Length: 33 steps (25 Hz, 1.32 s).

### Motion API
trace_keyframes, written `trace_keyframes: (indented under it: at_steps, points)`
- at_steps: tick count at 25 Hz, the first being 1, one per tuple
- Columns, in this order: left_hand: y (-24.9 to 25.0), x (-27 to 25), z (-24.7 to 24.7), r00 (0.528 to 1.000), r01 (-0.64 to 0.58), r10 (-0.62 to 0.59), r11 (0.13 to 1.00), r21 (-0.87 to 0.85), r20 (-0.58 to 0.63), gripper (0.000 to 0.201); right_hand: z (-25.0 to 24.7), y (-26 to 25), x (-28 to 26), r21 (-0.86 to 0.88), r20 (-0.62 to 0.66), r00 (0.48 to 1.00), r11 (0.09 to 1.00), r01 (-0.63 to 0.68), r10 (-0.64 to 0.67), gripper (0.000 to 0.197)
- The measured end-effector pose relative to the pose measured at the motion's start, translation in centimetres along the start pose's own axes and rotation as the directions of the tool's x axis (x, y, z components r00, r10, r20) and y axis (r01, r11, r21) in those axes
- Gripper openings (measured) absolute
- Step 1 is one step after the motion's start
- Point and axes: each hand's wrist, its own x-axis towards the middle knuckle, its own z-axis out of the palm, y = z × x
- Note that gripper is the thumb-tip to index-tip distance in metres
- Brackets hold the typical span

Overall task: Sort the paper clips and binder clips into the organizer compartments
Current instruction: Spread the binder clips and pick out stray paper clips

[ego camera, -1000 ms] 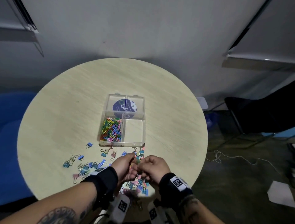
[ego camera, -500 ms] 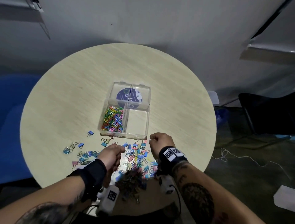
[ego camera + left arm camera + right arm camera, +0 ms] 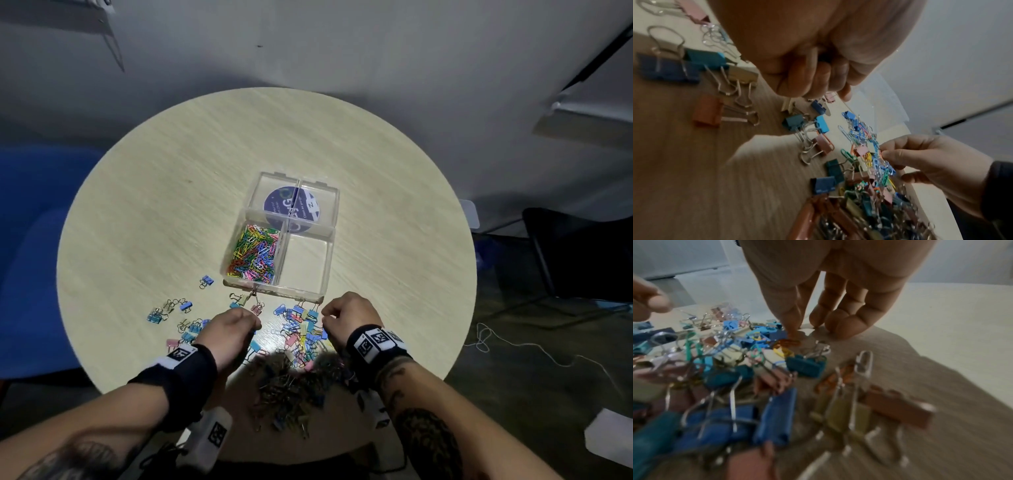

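Observation:
The clear organizer [image 3: 274, 292] stands mid-table. Its near-left compartment holds coloured paper clips [image 3: 255, 255], and the near-right compartment [image 3: 305, 263] is bare. A mixed pile of binder clips and paper clips [image 3: 301, 330] lies between my hands at the front edge. My left hand [image 3: 236, 325] hovers left of the pile in a fist [image 3: 818, 78]; I cannot see anything inside it. My right hand [image 3: 346, 313] reaches down at the pile's right side. Its thumb and forefinger [image 3: 795, 331] pinch an orange paper clip [image 3: 789, 342], and the other fingertips touch the table.
More binder clips [image 3: 185, 306] lie scattered to the left on the round wooden table [image 3: 171, 205]. A blue seat [image 3: 27, 240] stands at the left and a dark chair [image 3: 582, 250] at the right. The far compartments sit over a purple round label [image 3: 291, 207].
A second ago both hands met over the pile. They have since parted: the left drew back to the left in a fist, and the right moved right and lowered its fingertips into the clips.

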Motion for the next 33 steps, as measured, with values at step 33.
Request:
trace_keyframes:
  at_steps: [33]
  points:
    - [6.5,2.7,1.3,0.911,-0.357,0.406,0.694,0.626,0.069,0.011,-1.0,2.8,-5.8,0.307,0.022,0.982,0.934,-0.183,0.185,0.027]
